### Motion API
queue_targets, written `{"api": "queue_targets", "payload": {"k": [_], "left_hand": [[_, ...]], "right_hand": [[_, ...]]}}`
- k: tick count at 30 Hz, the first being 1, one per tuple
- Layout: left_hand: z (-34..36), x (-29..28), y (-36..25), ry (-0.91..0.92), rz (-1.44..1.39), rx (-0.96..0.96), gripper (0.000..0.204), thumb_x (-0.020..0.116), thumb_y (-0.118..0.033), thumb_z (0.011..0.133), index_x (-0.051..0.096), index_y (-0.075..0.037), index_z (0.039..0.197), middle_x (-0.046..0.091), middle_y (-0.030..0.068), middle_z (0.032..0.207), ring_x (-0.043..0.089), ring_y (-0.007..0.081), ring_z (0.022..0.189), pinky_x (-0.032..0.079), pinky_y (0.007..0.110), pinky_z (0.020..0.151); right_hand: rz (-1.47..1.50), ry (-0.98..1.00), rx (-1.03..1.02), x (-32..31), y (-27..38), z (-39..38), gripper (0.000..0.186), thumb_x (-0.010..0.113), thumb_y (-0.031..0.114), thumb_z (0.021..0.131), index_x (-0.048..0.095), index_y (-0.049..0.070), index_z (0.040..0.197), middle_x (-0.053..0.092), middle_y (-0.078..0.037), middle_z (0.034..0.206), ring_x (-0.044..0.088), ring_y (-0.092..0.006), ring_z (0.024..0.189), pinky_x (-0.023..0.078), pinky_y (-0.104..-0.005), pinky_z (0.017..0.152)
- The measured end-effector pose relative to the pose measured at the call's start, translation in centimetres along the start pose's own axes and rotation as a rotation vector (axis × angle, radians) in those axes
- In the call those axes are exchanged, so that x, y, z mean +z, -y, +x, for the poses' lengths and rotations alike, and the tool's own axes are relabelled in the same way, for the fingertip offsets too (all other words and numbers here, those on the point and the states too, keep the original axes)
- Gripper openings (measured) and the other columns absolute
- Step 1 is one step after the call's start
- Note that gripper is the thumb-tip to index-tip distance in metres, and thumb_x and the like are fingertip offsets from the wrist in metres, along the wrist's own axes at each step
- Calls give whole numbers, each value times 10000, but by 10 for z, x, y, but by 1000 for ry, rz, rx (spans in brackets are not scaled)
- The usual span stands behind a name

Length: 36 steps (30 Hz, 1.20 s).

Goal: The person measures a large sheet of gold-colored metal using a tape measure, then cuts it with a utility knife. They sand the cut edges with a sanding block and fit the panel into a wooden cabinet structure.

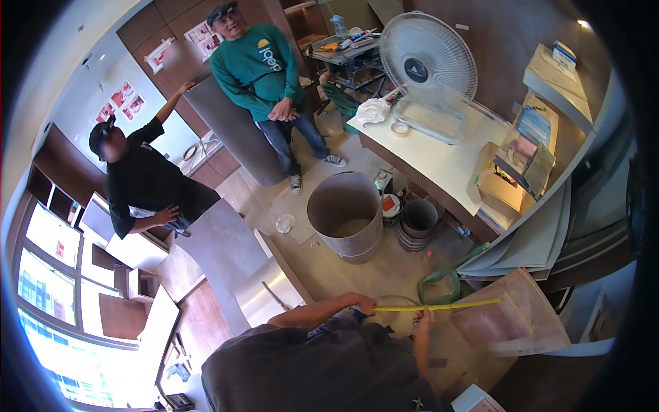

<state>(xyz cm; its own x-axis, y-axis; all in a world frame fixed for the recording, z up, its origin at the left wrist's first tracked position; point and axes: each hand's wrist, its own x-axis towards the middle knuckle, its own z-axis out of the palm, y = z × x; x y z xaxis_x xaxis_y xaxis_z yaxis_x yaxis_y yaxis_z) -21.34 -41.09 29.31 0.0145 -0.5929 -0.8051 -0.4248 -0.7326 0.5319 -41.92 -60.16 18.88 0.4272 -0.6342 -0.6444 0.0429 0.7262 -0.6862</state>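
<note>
A yellow tape measure (pixel 470 304) is stretched out to the right in front of me. My left hand (pixel 364 303) is closed round its near end, and the case is mostly hidden by the fingers. Farther along the blade, my right hand (pixel 423 320) pinches the tape from below. The tape's far end lies over a pale pinkish panel (pixel 480 326) that leans at the right. Just beyond the blade sits a green dustpan (pixel 439 287).
A large grey bin (pixel 344 220) stands ahead, beside dark buckets (pixel 417 221). A fan (pixel 427 65) rests on a white-topped counter (pixel 412 147). Two people stand at the far left, one in a green shirt (pixel 255 69), one in black (pixel 147 178). A grey sheet (pixel 223 244) lies at left.
</note>
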Motion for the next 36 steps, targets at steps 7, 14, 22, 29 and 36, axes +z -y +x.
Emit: {"api": "queue_targets", "payload": {"k": [7,14,22,29,36], "left_hand": [[-31,-23,53,-5,80,9,467,654,-330,761,645,-17,1108,694,143,885,656,270,777,506,424,664],[-49,-28,64,-98,49,37,478,635,-382,781,631,-24,1096,676,102,833,635,242,709,488,399,609],[-26,0,72,-175,-31,33,537,600,-393,784,626,-22,1171,698,143,1006,663,284,850,513,413,713],[-16,14,66,-337,-105,9,612,594,-364,795,568,11,1277,658,226,1150,626,338,1056,493,419,885],[-7,32,46,-413,-231,0,602,576,-366,824,551,18,1287,586,271,1256,574,375,1162,424,407,1015]], "right_hand": [[-15,56,82,68,-41,-36,177,571,269,975,516,107,928,542,-21,758,535,-128,642,441,-266,564],[-105,209,130,94,-32,-44,153,546,245,984,525,94,979,574,-48,845,552,-143,690,450,-272,587],[-807,779,347,106,1,-76,347,538,223,972,522,72,1284,626,-81,1071,625,-174,896,519,-334,752],[-1161,992,255,90,13,-30,548,640,336,918,505,12,1339,644,-74,1048,628,-149,850,528,-317,773],[-1199,985,351,42,31,60,437,591,322,957,531,105,1332,623,-28,968,584,-117,773,491,-278,683]]}}
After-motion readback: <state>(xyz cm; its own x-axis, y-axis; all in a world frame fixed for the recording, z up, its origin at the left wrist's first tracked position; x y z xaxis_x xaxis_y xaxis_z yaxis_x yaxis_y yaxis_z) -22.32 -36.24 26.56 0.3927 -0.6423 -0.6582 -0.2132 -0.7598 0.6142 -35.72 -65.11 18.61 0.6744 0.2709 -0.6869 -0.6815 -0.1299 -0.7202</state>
